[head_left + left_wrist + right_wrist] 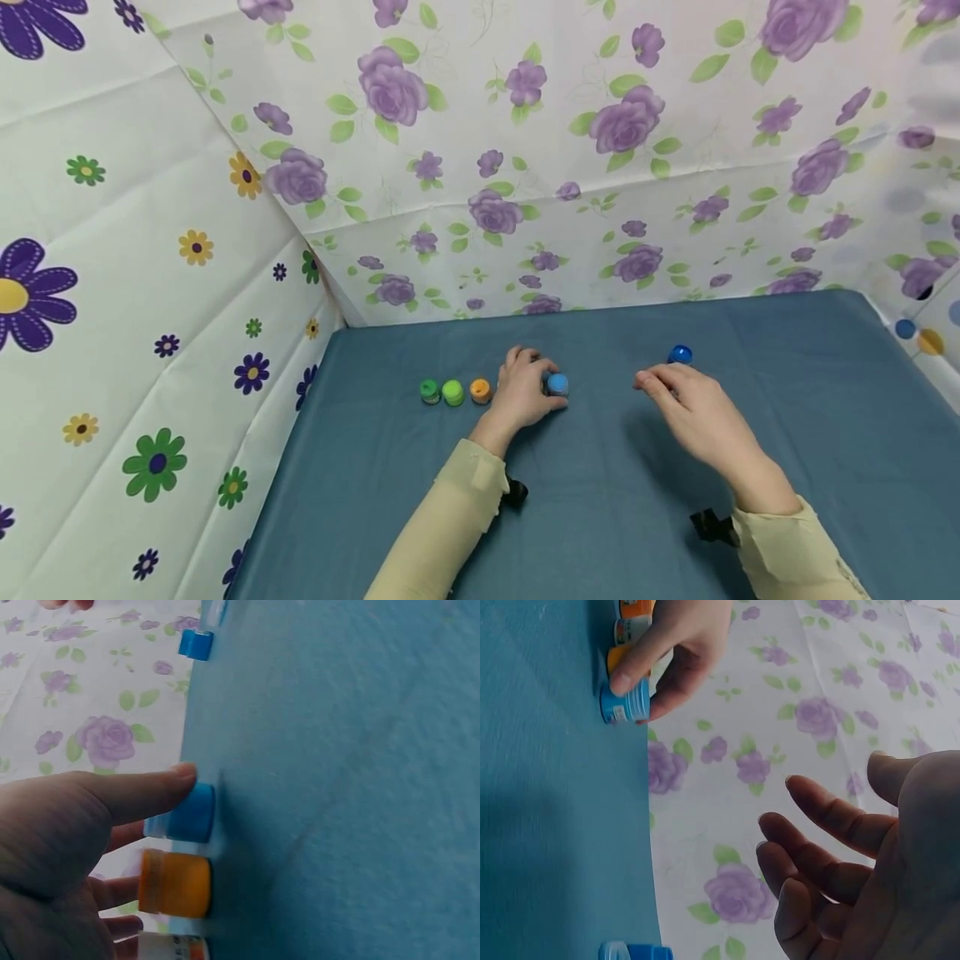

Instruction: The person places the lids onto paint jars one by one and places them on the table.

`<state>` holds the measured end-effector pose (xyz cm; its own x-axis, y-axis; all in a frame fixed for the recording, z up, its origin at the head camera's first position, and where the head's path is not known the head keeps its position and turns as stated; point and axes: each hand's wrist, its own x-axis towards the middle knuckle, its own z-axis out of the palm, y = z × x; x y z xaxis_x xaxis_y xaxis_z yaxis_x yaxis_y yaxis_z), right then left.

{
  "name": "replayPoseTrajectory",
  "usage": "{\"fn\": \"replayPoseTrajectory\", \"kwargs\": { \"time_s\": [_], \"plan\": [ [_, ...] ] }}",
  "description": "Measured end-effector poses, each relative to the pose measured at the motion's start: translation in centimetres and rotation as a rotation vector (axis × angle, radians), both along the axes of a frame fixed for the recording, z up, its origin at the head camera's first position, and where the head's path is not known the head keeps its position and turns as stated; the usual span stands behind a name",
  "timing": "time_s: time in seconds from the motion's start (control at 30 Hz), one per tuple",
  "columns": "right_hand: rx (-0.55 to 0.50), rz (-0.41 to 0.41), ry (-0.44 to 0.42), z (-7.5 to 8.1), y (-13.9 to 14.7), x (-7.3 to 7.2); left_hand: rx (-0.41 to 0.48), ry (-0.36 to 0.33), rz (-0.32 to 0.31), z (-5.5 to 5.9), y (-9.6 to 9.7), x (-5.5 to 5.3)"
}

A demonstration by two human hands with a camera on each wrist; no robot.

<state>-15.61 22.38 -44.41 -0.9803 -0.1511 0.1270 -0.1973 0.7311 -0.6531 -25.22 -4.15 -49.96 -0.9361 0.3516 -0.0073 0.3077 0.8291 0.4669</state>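
My left hand (pixel 517 393) pinches a small light-blue paint pot (pixel 557 385) that stands on the blue cloth. In the left wrist view the thumb lies on this pot, and a finger reaches behind it. Beside it are a yellow-orange pot (pixel 175 883) and a white pot (pixel 172 948), both mostly hidden by the hand in the head view. My right hand (pixel 705 421) hovers over the cloth, holding nothing, its fingers loosely bent in the right wrist view (pixel 847 862). Just beyond it lies a darker blue object (pixel 680 354), partly clear in the wrist views.
To the left of my left hand, a dark green pot (pixel 430 392), a light green pot (pixel 453 392) and an orange pot (pixel 481 391) continue the row. A blue cloth (pixel 600 517) covers the table. Flowered sheets (pixel 450 167) hang behind it and at the sides.
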Motion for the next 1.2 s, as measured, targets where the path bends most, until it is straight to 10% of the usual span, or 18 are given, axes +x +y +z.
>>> {"fn": "replayPoseTrajectory", "kwargs": {
  "time_s": [0.3, 0.57, 0.97, 1.2],
  "plan": [
    [0.047, -0.117, -0.087, -0.9, 3.6, 0.3, 0.185, 0.039, -0.059, 1.4, 4.1, -0.8],
    [0.064, -0.201, -0.140, -1.2, 5.4, 0.3, 0.394, -0.180, -0.085, 0.3, 10.9, -3.1],
    [0.046, -0.222, -0.149, -2.0, 6.1, 0.8, 0.186, -0.179, -0.059, -0.4, 16.9, -3.7],
    [0.049, -0.209, -0.174, -2.0, 6.4, 0.4, 0.092, -0.196, 0.075, -0.8, 18.9, -3.0]
  ]
}}
